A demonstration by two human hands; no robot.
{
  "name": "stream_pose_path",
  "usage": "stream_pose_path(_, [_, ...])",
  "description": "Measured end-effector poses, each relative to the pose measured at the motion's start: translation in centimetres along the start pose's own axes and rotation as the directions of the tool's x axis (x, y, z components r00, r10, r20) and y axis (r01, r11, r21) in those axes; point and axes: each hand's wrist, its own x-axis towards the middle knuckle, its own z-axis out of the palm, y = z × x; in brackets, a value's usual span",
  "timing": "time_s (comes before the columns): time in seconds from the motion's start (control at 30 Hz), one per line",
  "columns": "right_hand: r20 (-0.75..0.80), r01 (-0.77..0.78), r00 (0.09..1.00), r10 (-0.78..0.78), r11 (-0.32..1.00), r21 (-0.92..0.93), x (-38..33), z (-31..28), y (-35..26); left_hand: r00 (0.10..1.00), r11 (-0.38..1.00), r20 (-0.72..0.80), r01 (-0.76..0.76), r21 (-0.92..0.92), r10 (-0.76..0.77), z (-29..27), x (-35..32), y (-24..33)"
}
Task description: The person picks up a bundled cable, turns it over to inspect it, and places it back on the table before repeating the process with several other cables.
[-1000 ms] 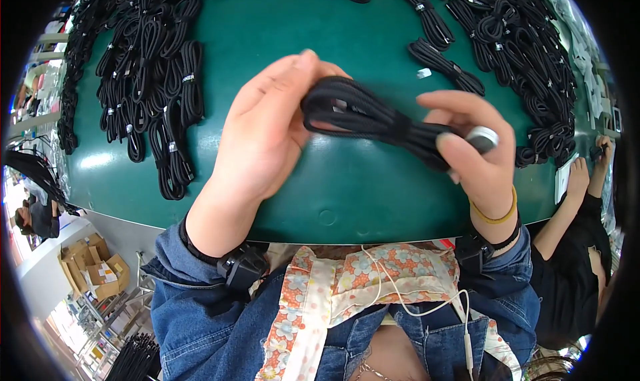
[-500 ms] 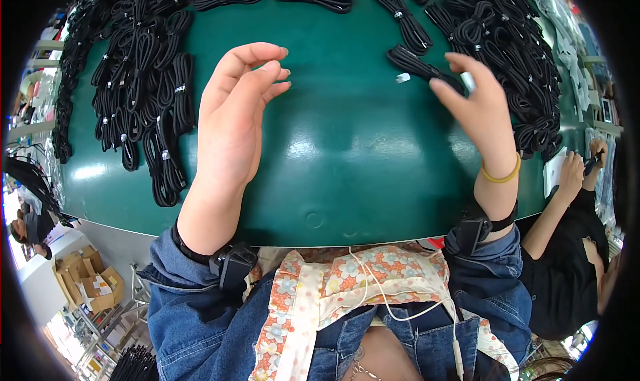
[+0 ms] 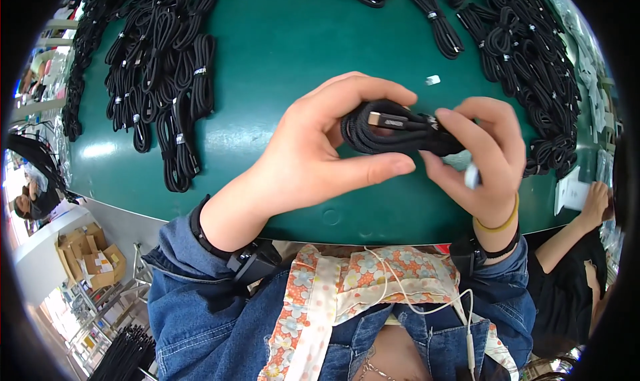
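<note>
A coiled black braided cable (image 3: 393,136), strapped around its middle, is held up above the green table, and a metal connector shows on its near side. My right hand (image 3: 490,151) pinches its right end between thumb and fingers. A small pale object (image 3: 472,176) sits against the right palm, too blurred to name. My left hand (image 3: 317,141) curls round the left end of the coil, index finger along the top and thumb below. Where the other left fingers touch is hidden behind the cable.
Many coiled black cables lie on the green table (image 3: 280,54), in a heap at left (image 3: 160,68) and another at right (image 3: 513,54). A small white piece (image 3: 433,80) rests beyond my hands. At right, a co-worker's hand (image 3: 593,208) is beside a white item. Cardboard boxes (image 3: 93,261) stand lower left.
The cable that lay at the right of the table is now lifted and nearer the middle, in my right hand. My left hand has moved right to meet it. The view has shifted slightly.
</note>
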Motion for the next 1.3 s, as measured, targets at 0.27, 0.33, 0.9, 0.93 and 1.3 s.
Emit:
stream_pose_path(0.27, [-0.217,0.162,0.962,-0.168,0.986,-0.044,0.0,-0.7,0.1,0.958,0.937,0.112,-0.282,0.203,0.264,-0.8,-0.3,0.9])
stream_pose_path(0.33, [-0.197,0.172,0.965,-0.171,0.985,-0.015,-0.1,-0.7,0.3,0.949,0.903,0.144,-0.313,0.294,0.282,-1.0,-0.4,1.3])
stream_pose_path(0.9, [-0.162,0.13,0.981,-0.104,0.979,0.159,-0.2,-0.1,0.2,0.933,0.86,0.171,-0.36,0.362,0.318,-1.4,-0.6,1.7])
stream_pose_path(0.93, [-0.163,0.128,0.981,-0.102,0.979,0.158,-0.2,0.0,0.2,0.933,0.862,0.151,-0.359,0.358,0.326,-1.3,-0.6,1.7])
stream_pose_path(1.3, [-0.157,0.052,0.986,0.061,0.776,0.628,-1.0,0.4,0.4,0.994,0.974,-0.05,0.08,-0.211,-0.093,-0.3,-1.2,1.3])
